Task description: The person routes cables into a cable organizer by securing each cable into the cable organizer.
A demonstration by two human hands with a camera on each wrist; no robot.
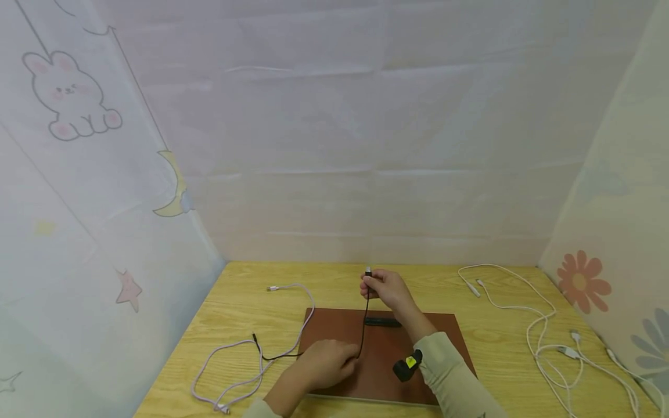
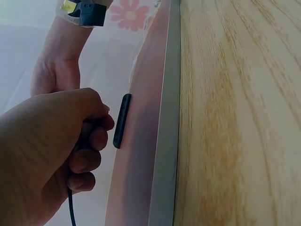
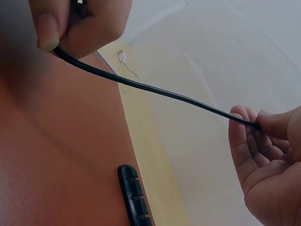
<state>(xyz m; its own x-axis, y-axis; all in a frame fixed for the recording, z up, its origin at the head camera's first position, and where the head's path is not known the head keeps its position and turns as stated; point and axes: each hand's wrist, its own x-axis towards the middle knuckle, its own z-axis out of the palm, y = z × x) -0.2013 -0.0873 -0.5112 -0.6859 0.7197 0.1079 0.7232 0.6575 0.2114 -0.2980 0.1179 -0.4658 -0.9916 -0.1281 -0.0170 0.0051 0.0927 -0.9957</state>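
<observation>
A thin black USB cable (image 1: 364, 325) runs between my two hands. My right hand (image 1: 388, 288) pinches it just below its USB plug (image 1: 368, 270), which points up above the back of the brown mat (image 1: 334, 325). Lower and to the left, my left hand (image 1: 326, 363) grips the cable with curled fingers over the mat. From there the cable trails left onto the table, ending in a small black plug (image 1: 254, 335). In the right wrist view the stretch between the hands is nearly straight. A black cable holder with slots (image 3: 134, 197) lies on the mat near its back edge.
A pale lilac cable (image 1: 308, 296) lies looped on the wooden table (image 1: 235, 302) to the left, partly beside the black one. Several white cables (image 1: 543, 325) lie tangled at the right. Printed cloth walls (image 1: 313, 145) stand behind and on both sides.
</observation>
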